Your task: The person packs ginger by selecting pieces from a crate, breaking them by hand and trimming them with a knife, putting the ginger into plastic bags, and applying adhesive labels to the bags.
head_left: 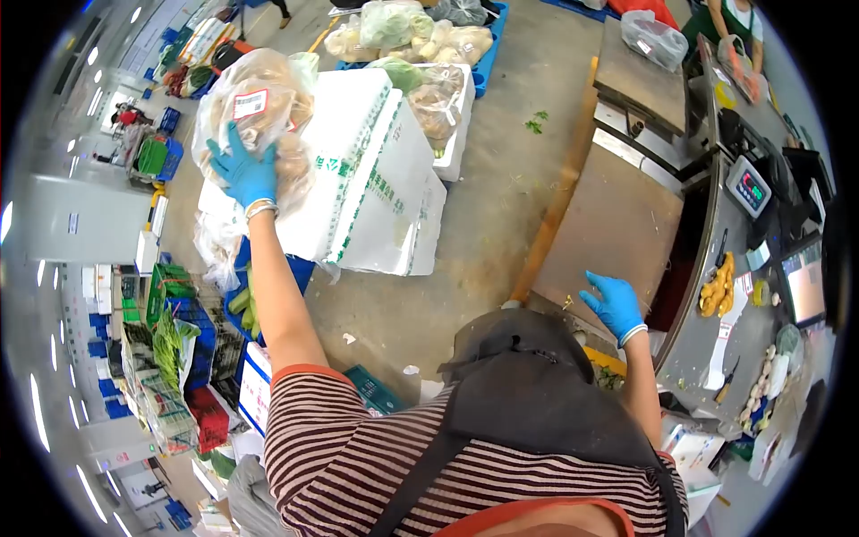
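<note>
My left hand (245,172), in a blue glove, reaches far out with its fingers spread against a clear plastic bag (273,79). The bag holds brownish produce and bears a white barcode label (250,103) with a red edge. It sits on top of white foam boxes (344,134) with green printing. My right hand (616,306), also gloved in blue, hangs in the air with fingers apart and nothing in it. Below and beyond it is a brown board surface (617,228), next to the metal workbench (693,345).
Ginger (718,286), a scale display (750,186) and a screen (803,285) are on the right-hand bench. Bagged vegetables (394,27) sit at the back beside an open foam box (461,134). A person (734,27) stands at the far right. Crates (179,322) line the left.
</note>
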A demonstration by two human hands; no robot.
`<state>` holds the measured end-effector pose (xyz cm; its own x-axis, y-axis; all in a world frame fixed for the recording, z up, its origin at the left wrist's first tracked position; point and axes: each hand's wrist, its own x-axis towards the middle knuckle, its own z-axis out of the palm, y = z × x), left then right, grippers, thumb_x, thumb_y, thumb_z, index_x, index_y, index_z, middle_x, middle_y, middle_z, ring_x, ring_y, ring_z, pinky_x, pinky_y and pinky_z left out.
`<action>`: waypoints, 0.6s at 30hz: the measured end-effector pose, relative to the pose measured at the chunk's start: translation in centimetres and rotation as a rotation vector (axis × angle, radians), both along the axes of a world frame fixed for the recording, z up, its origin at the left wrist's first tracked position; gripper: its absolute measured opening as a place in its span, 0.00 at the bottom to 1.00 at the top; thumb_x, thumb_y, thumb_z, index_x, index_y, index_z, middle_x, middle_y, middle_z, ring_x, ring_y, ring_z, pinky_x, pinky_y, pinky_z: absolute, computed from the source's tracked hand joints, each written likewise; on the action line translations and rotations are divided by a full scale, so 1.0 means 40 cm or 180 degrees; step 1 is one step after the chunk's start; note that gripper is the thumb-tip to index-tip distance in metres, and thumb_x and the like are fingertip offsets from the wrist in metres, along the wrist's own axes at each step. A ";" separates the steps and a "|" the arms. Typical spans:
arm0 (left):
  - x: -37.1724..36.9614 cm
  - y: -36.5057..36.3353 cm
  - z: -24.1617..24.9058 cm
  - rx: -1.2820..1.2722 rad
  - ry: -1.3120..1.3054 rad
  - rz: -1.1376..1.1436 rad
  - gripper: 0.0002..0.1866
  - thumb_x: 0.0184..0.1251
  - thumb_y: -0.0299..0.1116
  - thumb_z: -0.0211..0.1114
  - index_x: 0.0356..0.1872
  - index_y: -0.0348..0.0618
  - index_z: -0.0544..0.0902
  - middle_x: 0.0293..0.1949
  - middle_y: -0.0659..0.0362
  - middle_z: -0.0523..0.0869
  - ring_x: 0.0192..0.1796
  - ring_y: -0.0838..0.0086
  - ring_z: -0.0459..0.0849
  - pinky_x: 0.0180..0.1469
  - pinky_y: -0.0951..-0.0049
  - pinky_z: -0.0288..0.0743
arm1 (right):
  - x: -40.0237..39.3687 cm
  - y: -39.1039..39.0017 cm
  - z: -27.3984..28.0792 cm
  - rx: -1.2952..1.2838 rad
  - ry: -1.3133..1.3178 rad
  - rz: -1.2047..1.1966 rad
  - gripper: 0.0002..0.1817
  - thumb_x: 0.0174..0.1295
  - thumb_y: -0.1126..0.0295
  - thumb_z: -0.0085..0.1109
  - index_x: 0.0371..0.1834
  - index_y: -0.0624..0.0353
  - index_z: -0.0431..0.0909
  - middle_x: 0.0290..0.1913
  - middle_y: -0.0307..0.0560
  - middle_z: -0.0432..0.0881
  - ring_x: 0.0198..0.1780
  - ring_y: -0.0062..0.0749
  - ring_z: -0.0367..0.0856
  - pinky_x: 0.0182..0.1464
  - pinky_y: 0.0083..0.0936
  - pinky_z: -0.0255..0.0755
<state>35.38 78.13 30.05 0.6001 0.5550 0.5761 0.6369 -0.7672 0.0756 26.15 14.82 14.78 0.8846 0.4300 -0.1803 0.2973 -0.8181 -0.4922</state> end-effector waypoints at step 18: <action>0.153 0.222 -0.106 0.2044 0.1467 -0.0078 0.35 0.71 0.44 0.51 0.76 0.42 0.57 0.67 0.46 0.72 0.72 0.53 0.65 0.75 0.50 0.51 | -0.189 -0.235 -0.078 0.0066 0.0122 -0.0803 0.27 0.65 0.48 0.57 0.60 0.56 0.78 0.51 0.55 0.84 0.52 0.52 0.82 0.57 0.46 0.73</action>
<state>41.49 87.03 25.82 0.8640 0.1817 0.4696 0.4788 -0.5855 -0.6542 18.60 5.44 11.66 0.9571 0.2004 -0.2093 0.0658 -0.8536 -0.5167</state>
